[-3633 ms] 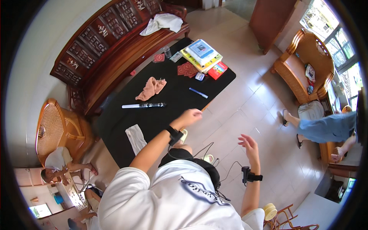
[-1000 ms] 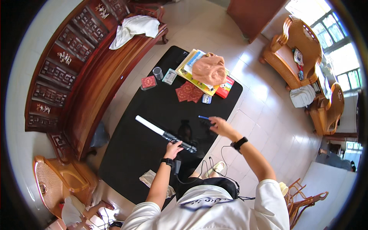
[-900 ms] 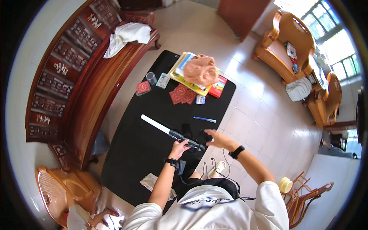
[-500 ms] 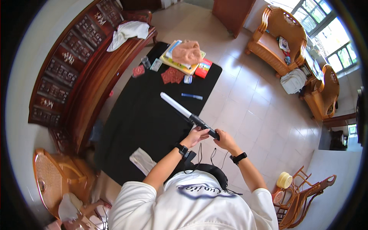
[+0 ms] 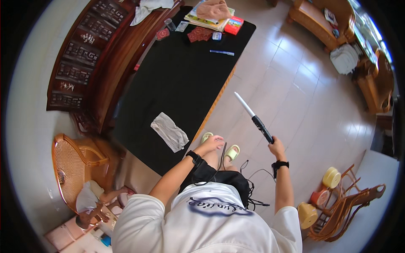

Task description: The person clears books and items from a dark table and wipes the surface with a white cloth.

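Observation:
My right hand [image 5: 277, 147] is closed round the black handle of a baton [image 5: 257, 120] with a tapering white tube. The baton points up and to the left, over the tiled floor beyond the table's right edge. My left hand [image 5: 214, 143] is empty beside that edge, its fingers loosely apart, away from the baton. A crumpled light grey cloth [image 5: 170, 131] lies on the black table [image 5: 168, 90], to the left of my left hand.
At the table's far end are a blue pen [image 5: 222, 52], red cards [image 5: 200, 34], stacked books with a peach cloth [image 5: 214, 9], and a red box [image 5: 233, 26]. A wooden bench [image 5: 112, 63] runs along the left. A person [image 5: 95, 202] sits lower left; stools [image 5: 331, 177] and chairs stand lower right.
My left hand has let go of the baton and moved apart from it. My right hand has carried it rightward, off the table. My view has shifted, so the table's far end appears higher.

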Motion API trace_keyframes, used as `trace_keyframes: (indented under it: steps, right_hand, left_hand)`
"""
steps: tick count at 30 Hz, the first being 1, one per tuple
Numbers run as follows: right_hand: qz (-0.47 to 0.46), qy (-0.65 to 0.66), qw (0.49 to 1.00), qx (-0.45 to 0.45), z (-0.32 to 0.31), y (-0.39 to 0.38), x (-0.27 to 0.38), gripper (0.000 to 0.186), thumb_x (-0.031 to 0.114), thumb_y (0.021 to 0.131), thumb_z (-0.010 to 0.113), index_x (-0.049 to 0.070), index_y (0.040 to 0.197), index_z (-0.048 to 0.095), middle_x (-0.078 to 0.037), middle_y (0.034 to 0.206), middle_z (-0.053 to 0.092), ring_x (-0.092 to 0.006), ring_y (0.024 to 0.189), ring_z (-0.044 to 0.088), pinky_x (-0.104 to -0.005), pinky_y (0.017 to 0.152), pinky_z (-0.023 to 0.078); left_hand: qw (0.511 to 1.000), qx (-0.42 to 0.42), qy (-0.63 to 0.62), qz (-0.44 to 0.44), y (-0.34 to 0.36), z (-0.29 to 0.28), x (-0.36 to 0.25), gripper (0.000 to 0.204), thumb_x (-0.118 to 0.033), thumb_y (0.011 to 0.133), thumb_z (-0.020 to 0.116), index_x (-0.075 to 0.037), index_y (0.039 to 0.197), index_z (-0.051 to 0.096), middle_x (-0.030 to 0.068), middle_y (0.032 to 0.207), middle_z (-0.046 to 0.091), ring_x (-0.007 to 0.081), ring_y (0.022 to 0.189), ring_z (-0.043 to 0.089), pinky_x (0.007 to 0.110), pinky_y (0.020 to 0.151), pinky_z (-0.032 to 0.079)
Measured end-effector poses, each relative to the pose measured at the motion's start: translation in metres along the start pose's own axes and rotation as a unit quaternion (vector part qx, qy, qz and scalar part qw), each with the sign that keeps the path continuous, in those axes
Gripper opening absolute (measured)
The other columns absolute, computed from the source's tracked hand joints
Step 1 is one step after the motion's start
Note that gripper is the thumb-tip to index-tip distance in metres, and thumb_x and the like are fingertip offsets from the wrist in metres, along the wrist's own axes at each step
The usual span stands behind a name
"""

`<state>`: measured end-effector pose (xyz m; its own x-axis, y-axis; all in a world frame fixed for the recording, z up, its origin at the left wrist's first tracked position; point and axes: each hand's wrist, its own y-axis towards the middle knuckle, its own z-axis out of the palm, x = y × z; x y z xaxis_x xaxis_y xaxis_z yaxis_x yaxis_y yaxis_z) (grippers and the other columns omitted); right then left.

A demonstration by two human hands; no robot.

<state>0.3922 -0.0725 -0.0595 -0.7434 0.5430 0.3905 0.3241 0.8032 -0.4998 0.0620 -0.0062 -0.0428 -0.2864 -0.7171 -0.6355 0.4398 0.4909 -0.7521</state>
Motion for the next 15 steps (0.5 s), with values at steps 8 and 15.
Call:
trace_keyframes:
  steps: [8,15]
  right_hand:
    - [-0.035,-0.041,0.993,0.103,0.081,0.005,0.016,0.036,0.007,0.064,0.061,0.016,0.099,0.054,-0.011,0.089,0.061,-0.0314,0.087,0.056,-0.0410,0.072,0.046]
    - [-0.163,-0.056,0.980,0.102,0.202,0.037,0.050,0.031,0.011,0.064,0.066,0.016,0.093,0.057,-0.006,0.089,0.059,-0.0288,0.085,0.056,-0.0386,0.074,0.046]
  left_hand:
    - [0.997,-0.060,0.036,-0.032,-0.031,-0.077,0.074,0.027,-0.016,0.083,0.054,0.000,0.104,0.052,0.0078,0.093,0.060,0.0110,0.077,0.058,0.021,0.065,0.045]
    - [0.992,-0.108,0.010,-0.059,-0.059,-0.112,0.122,0.023,-0.007,0.084,0.050,0.006,0.103,0.051,0.0105,0.092,0.058,0.0150,0.086,0.058,0.026,0.073,0.048]
